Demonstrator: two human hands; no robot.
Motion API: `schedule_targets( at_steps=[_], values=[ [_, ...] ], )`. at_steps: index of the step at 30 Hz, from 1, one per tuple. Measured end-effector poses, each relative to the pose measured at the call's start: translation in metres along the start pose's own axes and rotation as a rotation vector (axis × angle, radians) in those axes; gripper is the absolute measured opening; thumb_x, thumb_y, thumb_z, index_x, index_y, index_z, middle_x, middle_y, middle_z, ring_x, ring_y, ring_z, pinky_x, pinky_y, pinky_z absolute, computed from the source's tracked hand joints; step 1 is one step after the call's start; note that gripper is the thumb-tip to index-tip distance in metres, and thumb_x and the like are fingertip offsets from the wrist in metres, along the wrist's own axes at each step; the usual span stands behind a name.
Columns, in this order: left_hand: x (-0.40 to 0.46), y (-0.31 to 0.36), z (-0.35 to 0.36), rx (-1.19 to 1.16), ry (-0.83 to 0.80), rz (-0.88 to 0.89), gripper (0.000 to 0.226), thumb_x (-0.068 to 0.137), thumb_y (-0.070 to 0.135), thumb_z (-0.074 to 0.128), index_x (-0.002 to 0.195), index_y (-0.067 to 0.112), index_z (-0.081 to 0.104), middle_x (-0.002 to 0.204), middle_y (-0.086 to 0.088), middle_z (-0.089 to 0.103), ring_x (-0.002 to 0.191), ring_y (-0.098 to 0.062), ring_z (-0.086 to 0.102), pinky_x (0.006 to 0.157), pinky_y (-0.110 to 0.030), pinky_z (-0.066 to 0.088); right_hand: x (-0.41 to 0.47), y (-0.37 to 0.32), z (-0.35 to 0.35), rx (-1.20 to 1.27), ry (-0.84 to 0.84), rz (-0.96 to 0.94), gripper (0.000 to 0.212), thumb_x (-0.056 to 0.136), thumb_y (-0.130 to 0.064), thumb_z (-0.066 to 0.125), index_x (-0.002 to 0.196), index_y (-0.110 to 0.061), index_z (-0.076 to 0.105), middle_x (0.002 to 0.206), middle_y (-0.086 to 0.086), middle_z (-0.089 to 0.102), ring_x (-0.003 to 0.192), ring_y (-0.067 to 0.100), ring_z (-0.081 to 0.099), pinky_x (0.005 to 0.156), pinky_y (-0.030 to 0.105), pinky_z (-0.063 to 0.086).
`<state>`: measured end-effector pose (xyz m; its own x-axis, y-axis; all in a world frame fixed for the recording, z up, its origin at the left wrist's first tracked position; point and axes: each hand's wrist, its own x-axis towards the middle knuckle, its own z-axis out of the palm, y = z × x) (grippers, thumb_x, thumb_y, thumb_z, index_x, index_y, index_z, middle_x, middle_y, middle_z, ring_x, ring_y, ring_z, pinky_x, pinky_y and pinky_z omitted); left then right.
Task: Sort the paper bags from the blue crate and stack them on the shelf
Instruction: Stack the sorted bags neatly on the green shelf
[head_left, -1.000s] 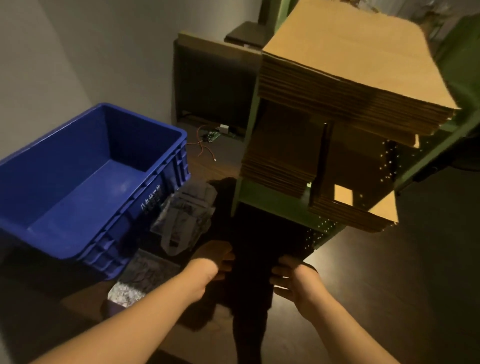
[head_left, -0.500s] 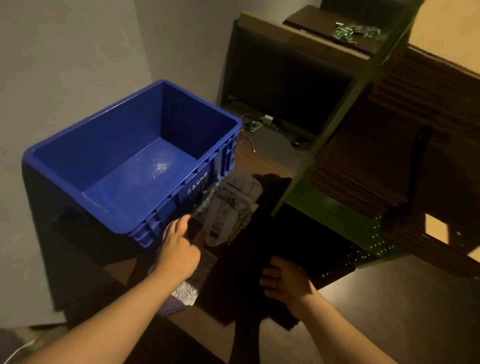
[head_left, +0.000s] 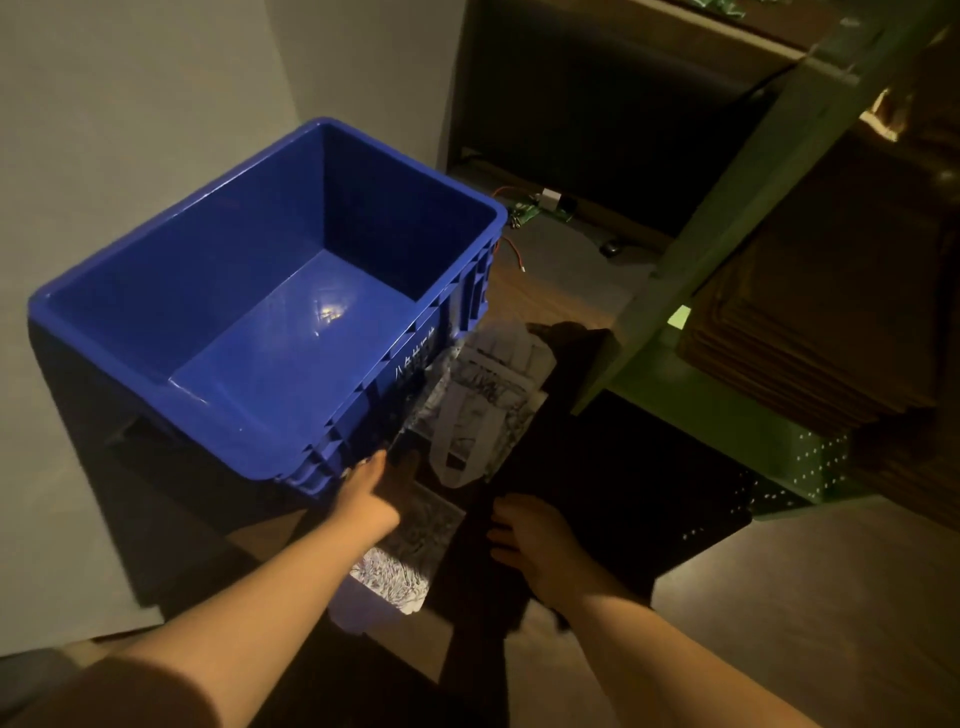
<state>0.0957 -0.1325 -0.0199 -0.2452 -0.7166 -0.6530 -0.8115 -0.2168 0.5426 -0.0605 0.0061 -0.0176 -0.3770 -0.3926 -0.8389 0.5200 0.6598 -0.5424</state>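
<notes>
The blue crate stands empty at the left. Stacks of brown paper bags lie on the green shelf at the right. A grey-and-white patterned bag with handles leans between the crate and the shelf. A second patterned bag lies flat below it. My left hand reaches with straight fingers to the crate's near right corner, just above the flat bag. My right hand lies on a flat dark bag, fingers curled over its left edge.
A dark cabinet stands behind, with a small circuit board and wires on the floor before it. A grey wall runs along the left. The wooden floor shows at the lower right.
My left hand has let go of the dark bag and moved left and forward to the crate's corner. My view swung left, off the shelf's top stack. The right hand stayed on the dark bag.
</notes>
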Motion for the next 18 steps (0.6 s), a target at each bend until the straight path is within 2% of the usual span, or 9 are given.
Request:
schedule_targets(
  at_steps=[2,4,6,8,10,12,15,16,18],
  values=[
    [0.01,-0.004,0.001,0.038,-0.002,-0.004,0.059,0.105,0.018,0.055,0.16,0.025,0.035,0.165,-0.006,0.034,0.149,-0.031,0.035,0.121,-0.045,0.034,0.006,0.001,0.005,0.004,-0.017,0.005,0.045,0.099,-0.023,0.062,0.141,-0.013,0.05,0.13,0.01,0.061,0.106,0.024,0.061,0.073,0.032,0.05],
    [0.014,-0.001,0.003,0.035,0.017,-0.005,0.052,0.106,0.034,0.052,0.155,0.021,0.043,0.157,-0.01,0.045,0.14,-0.035,0.045,0.116,-0.048,0.04,0.008,0.001,0.01,0.007,-0.043,0.004,0.035,0.097,-0.025,0.064,0.13,-0.016,0.057,0.128,0.011,0.064,0.107,0.024,0.062,0.079,0.036,0.053],
    [0.014,0.008,0.007,-0.018,0.057,-0.004,0.052,0.106,0.051,0.045,0.145,0.019,0.055,0.146,-0.015,0.055,0.131,-0.036,0.053,0.108,-0.043,0.043,0.012,0.003,0.013,0.023,-0.076,0.0,0.03,0.092,-0.029,0.068,0.119,-0.019,0.064,0.123,0.012,0.069,0.109,0.028,0.065,0.096,0.046,0.054],
    [0.012,0.017,0.01,-0.037,0.084,-0.032,0.047,0.109,0.046,0.039,0.141,0.018,0.06,0.142,-0.017,0.059,0.127,-0.036,0.056,0.097,-0.037,0.043,0.013,0.003,0.015,0.065,-0.098,-0.002,0.028,0.093,-0.025,0.068,0.12,-0.016,0.067,0.115,0.01,0.074,0.105,0.028,0.069,0.103,0.05,0.052],
    [0.018,0.017,0.017,-0.149,0.067,-0.072,0.044,0.112,0.031,0.034,0.152,0.019,0.047,0.156,-0.015,0.047,0.138,-0.034,0.049,0.103,-0.037,0.041,0.014,0.003,0.012,0.094,-0.109,-0.014,0.024,0.097,-0.019,0.065,0.12,-0.013,0.068,0.109,0.008,0.076,0.099,0.025,0.071,0.097,0.045,0.055],
    [0.019,0.018,0.022,-0.243,0.034,-0.098,0.052,0.112,0.023,0.034,0.163,0.021,0.024,0.168,-0.011,0.028,0.15,-0.032,0.034,0.115,-0.037,0.032,0.015,0.005,0.008,0.086,-0.099,-0.025,0.032,0.095,-0.02,0.069,0.126,-0.012,0.067,0.114,0.008,0.075,0.105,0.026,0.07,0.1,0.046,0.054],
    [0.012,0.02,0.033,-0.373,0.024,-0.227,0.057,0.112,0.04,0.033,0.164,0.022,0.02,0.171,-0.007,0.018,0.156,-0.029,0.02,0.122,-0.035,0.018,0.016,0.012,-0.001,0.136,-0.088,-0.034,0.035,0.092,-0.018,0.073,0.126,-0.012,0.066,0.117,0.011,0.074,0.108,0.03,0.07,0.097,0.046,0.055],
    [0.01,0.017,0.039,-0.307,0.004,-0.16,0.059,0.112,0.042,0.033,0.165,0.022,0.017,0.172,-0.009,0.012,0.157,-0.029,0.016,0.123,-0.036,0.015,0.016,0.015,-0.004,0.148,-0.091,-0.033,0.038,0.09,-0.018,0.075,0.127,-0.013,0.066,0.115,0.012,0.075,0.106,0.031,0.072,0.096,0.047,0.056],
    [0.004,0.011,0.056,-0.291,-0.017,-0.17,0.062,0.111,0.039,0.039,0.164,0.016,0.018,0.172,-0.013,0.011,0.156,-0.033,0.018,0.121,-0.035,0.018,0.016,0.019,-0.01,0.106,-0.055,-0.055,0.047,0.086,-0.021,0.079,0.13,-0.017,0.064,0.116,0.01,0.075,0.105,0.03,0.072,0.097,0.05,0.056]
  ],
)
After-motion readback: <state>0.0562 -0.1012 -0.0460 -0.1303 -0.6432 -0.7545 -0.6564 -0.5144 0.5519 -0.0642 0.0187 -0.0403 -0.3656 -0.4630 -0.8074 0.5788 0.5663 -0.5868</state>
